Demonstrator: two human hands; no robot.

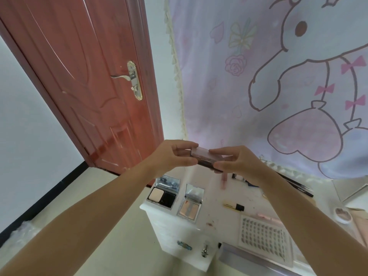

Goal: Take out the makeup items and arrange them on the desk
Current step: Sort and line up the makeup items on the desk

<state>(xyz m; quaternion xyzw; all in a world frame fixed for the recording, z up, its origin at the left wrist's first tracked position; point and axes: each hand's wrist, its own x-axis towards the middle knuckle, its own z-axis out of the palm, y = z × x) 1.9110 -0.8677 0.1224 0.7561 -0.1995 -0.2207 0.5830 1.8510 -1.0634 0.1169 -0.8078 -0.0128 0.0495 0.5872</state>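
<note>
Both hands, left [175, 156] and right [237, 162], pinch a small palette [205, 156] held above the tabletop [215, 198]. Probably opening it; next, set it beside the open compacts [175, 196].

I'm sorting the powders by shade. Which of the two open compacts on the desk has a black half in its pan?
The left compact, at the desk's corner nearest the door: its pan is half pale, half black. The compact beside it shows only peachy-pink shades.

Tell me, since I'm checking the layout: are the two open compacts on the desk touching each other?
Apart. The head view shows a strip of white desk between the left compact and the right compact.
</note>
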